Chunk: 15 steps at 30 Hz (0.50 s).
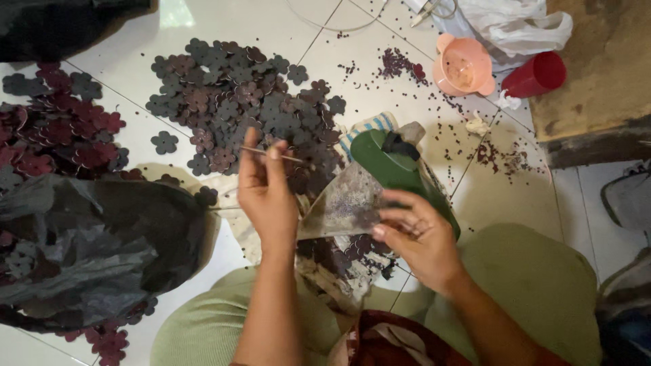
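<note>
1. Hands worked low over a white tiled floor [278,24], seen from above; the person sat with knees in pale green cloth [542,285] spread to either side.
2. Left hand [266,196] was raised, thumb and forefinger pressed together, pinching a thin stick or needle [271,153] that lay roughly level across the fingertips.
3. Right hand [415,238] had its fingers curled, pinching the edge of a translucent plastic sheet or bag [342,207], which stretched between the two hands. What speckled its surface could not be told; possibly small beads.
4. Just behind the sheet stood a dark green container [397,169], tilted, with a black piece at its top, touching the right hand's far side.
5. A large heap of dark grey and maroon flower-shaped cutouts [237,102] lay on the floor beyond the left hand.
6. A second heap, redder in tone [61,129], lay well to the left.
7. A crumpled black plastic bag [88,251] covered the near-left floor, with more cutouts at its edges.
8. Far right: a peach-coloured bowl with handles [463,66], a red cup [536,74] on its side just beside it, and a white plastic bag [515,24] behind both.
9. Small dark beads [400,64] were scattered across the tiles near the bowl.
</note>
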{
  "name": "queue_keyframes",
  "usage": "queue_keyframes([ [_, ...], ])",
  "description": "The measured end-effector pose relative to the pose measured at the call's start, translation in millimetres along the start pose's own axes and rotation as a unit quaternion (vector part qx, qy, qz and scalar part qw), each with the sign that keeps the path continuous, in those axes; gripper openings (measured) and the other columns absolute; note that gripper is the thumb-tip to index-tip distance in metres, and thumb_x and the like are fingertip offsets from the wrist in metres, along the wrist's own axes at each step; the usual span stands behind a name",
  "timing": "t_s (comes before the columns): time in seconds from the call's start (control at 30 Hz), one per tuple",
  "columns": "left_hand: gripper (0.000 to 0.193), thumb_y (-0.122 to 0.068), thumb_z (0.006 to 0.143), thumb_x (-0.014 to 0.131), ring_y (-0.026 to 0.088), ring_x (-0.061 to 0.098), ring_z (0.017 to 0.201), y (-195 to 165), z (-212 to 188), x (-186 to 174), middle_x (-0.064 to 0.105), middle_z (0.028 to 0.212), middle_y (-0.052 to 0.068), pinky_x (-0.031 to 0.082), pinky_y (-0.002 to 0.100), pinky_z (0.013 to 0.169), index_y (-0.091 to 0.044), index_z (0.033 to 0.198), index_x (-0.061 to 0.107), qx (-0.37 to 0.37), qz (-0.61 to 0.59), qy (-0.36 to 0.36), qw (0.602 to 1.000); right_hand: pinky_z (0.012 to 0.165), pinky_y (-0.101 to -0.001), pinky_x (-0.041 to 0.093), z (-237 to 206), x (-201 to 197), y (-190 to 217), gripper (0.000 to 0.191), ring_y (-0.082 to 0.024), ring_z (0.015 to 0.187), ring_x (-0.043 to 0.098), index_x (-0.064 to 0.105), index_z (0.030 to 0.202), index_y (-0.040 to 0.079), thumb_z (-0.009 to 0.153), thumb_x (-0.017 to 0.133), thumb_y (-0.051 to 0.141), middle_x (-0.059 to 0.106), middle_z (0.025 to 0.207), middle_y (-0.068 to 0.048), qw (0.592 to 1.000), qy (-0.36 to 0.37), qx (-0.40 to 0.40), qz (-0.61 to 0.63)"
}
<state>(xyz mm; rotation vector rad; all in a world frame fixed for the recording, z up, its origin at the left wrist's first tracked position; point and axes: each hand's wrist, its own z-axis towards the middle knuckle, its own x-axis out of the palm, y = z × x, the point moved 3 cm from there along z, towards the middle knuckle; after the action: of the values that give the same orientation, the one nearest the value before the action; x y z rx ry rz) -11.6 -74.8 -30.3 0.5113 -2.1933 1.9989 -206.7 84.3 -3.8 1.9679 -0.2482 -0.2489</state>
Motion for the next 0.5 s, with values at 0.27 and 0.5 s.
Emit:
queue_keyframes([
  [0.27,0.041,-0.007,0.108,0.059,0.008,0.066,0.098,0.6,6.6,-5.4,0.073,0.111,0.007,0.055,0.024,0.090,-0.001,0.148,0.054,0.005,-0.038,-0.012,0.999,0.079,-0.0398,0.058,-15.7,32.2,-25.1,0.035,-0.032,0.093,0.072,0.070,0.110,0.005,0.079,0.082,0.017,0.073,0.103,-0.015,0.872,0.064,-0.181,-0.451],
  [0.5,0.036,-0.008,0.103,0.060,0.006,0.067,0.091,14.5,5.9,-2.9,0.071,0.105,0.002,0.055,0.022,0.081,-0.003,0.138,0.061,-0.062,0.025,0.026,0.997,0.082,-0.0395,0.058,-13.9,30.9,-44.6,0.027,-0.032,0.096,0.073,0.071,0.111,0.005,0.085,0.076,0.008,0.074,0.107,-0.016,0.878,0.034,-0.179,-0.442],
])
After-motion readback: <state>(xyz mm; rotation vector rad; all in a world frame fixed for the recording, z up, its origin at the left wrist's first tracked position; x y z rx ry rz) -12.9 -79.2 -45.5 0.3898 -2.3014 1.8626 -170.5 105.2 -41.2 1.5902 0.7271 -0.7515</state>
